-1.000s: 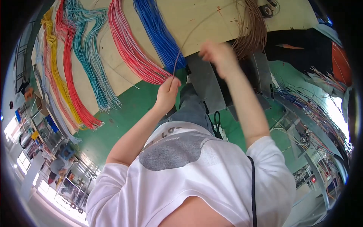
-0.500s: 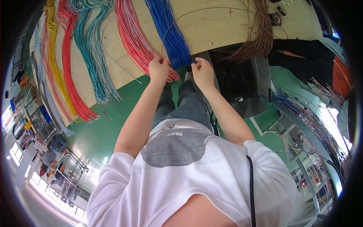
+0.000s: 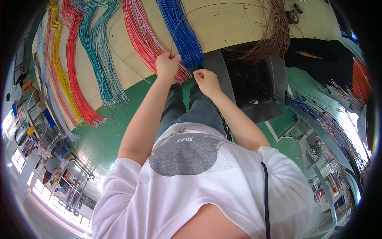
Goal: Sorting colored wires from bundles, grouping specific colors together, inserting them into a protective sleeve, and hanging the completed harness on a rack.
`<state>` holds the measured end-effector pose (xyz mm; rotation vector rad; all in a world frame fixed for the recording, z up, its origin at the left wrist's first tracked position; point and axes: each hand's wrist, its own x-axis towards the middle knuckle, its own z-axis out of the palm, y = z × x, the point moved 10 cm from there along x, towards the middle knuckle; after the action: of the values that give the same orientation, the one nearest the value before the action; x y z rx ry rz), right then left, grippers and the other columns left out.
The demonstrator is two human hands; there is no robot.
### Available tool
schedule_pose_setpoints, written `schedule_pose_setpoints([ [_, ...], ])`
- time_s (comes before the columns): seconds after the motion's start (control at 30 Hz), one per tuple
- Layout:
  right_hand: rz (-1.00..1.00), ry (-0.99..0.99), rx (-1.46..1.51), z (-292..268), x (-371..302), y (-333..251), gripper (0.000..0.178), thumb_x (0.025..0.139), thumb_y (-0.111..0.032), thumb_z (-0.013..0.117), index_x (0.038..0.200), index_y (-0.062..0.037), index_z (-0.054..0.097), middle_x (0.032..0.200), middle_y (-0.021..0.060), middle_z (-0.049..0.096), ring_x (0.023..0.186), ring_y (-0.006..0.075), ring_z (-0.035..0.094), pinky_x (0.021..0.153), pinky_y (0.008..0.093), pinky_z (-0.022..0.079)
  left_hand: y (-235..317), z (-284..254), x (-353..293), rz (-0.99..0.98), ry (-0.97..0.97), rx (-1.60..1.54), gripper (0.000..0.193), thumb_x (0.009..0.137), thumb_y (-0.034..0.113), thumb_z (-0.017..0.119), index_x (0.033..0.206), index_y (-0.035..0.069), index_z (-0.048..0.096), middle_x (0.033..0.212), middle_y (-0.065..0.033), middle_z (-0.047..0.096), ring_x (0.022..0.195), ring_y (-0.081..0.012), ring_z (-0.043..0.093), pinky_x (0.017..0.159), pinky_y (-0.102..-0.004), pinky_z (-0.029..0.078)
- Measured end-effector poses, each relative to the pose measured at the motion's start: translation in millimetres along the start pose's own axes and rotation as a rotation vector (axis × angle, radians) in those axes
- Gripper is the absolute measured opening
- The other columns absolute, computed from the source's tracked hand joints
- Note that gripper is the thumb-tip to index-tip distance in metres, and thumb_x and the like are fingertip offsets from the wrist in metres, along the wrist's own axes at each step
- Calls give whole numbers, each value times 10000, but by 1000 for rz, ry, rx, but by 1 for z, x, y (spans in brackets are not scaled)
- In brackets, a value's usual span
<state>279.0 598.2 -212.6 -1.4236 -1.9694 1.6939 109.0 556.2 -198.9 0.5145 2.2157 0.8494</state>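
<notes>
A thin grey wire is pinched in the closed fingers of the left hand, just at the lower edge of the counter, between the pink wire bundle and the blue wire bundle. From there it arcs up over the counter. The right hand is curled shut beside it; whether the wire is held there cannot be told.

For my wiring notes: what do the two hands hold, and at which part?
Left hand pinches a thin brown wire near its lower end; whether right hand grips it cannot be told.
</notes>
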Motion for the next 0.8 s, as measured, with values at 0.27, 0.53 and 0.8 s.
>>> schedule_pose_setpoints([
  [0.27, -197, 152, -34, 2, 28, -47, 189, 732, -64, 559, 907, 6, 564, 790, 120, 595, 695, 189, 579, 644, 264, 446, 21, -5, -5, -126, -148, -143, 178, 742, 174, 582, 790, 4, 601, 556, -31, 518, 442, -99, 451, 386, -223, 328],
  [0.53, 5, 133, 81, 2, 7, -10, 162, 724, -68, 523, 862, 5, 569, 831, 168, 583, 768, 304, 561, 686, 338, 444, 17, 1, 9, 55, -16, 342, 212, 663, 174, 631, 719, -30, 618, 671, -135, 603, 640, -211, 589, 605, -314, 450],
  [0.8, -598, 247, 40, -8, -6, -92, 185, 735, -103, 542, 895, -13, 562, 772, 149, 583, 731, 296, 559, 666, 348, 445, 35, -2, -27, -339, -344, -631, 72, 825, 138, 509, 829, 69, 490, 616, 46, 405, 440, -12, 280, 369, -162, 187],
])
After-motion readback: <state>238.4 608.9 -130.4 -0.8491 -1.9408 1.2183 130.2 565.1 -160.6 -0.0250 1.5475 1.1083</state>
